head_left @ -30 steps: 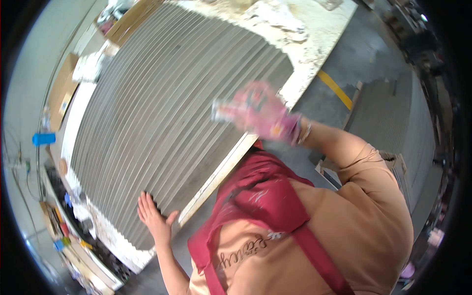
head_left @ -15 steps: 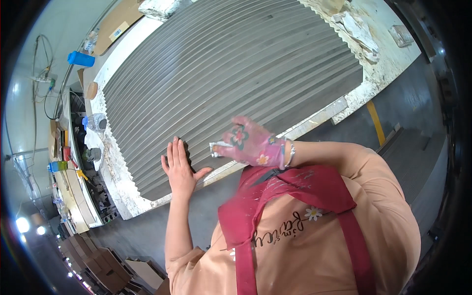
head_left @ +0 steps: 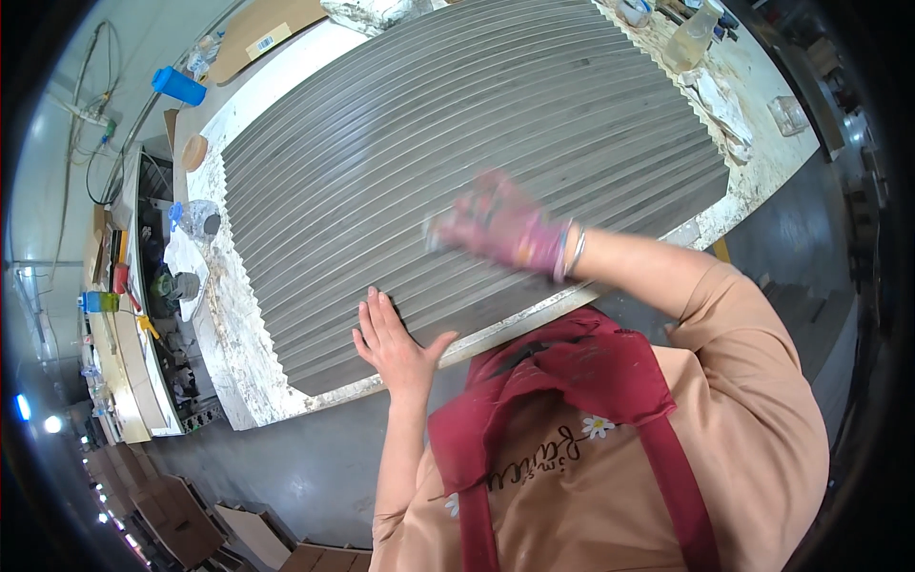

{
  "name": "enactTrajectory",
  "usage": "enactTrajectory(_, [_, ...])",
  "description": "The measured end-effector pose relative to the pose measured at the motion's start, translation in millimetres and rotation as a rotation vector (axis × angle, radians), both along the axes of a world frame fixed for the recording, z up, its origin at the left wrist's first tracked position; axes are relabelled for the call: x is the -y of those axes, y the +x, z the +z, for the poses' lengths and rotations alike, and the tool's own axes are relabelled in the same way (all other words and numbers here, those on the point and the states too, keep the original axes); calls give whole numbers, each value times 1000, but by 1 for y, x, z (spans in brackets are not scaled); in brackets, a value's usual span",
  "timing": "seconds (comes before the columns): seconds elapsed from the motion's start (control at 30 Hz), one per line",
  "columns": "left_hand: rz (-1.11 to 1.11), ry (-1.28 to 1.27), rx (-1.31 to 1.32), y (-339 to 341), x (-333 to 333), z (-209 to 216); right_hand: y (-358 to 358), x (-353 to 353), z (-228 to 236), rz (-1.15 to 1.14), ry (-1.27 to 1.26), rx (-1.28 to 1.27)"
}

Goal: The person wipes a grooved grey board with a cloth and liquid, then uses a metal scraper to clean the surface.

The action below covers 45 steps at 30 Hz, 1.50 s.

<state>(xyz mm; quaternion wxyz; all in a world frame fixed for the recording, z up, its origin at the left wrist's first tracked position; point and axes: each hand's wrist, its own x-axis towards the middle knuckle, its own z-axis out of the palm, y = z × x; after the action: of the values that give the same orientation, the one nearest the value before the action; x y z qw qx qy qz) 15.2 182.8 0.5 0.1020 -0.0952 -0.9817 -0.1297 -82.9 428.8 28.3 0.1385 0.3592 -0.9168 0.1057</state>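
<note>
Grey ribbed panel [head_left: 434,157], broad and flat, lies across the stained white tabletop [head_left: 240,367], its long near side facing the person. Off at the left is a blue-and-green container [head_left: 98,302], contents unclear. Farther right, beyond the panel's left end, come an opaque blue bottle [head_left: 179,86] and, nearer the person, a clear bottle [head_left: 200,219] with a blue cap; what either holds cannot be told. Behind, a cardboard piece [head_left: 276,19] carries a pale label [head_left: 268,42] with a small dark printed patch, too small to read. The bare left hand [head_left: 396,348] rests on the panel near its front edge, grip spread wide, holding nothing. Over the panel's middle, the blurred right hand [head_left: 500,224], in a pink patterned glove, has its grip closed about a small pale thing [head_left: 435,234]. Dark script lettering and white daisies decorate the tan shirt [head_left: 743,429] under a red apron [head_left: 581,377]. On the right, a translucent jug [head_left: 693,40] holds yellowish liquid; crumpled white material [head_left: 717,103] and a clear jar [head_left: 788,115] lie beyond the panel's end.
</note>
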Motion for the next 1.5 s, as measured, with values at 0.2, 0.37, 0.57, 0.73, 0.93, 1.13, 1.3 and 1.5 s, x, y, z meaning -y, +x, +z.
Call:
enactTrajectory(0.2, [-40,85,166,-9,4,20,-36,1,-8,-232,47,-49])
enactTrajectory(0.37, [1,262,-21,-60,54,39,-65,-29,-22,-293,-118,357])
enactTrajectory(0.57, [-71,218,-203,-190,90,41,-92,-80,16,-612,-230,185])
enactTrajectory(0.73, [-143,147,-284,-301,71,14,-65,30,-5,-230,-248,356])
enactTrajectory(0.93, [77,-60,-32,-317,21,-12,-114,-7,4,-347,-76,90])
enactTrajectory(1.13, [60,-76,-25,-317,31,-12,-122,9,-4,-297,-357,237])
enactTrajectory(1.3, [71,-102,-4,-313,24,-4,-157,-249,-25,-930,-27,198])
enactTrajectory(1.5, [92,-118,19,-314,27,-4,-131,-300,15,-995,68,115])
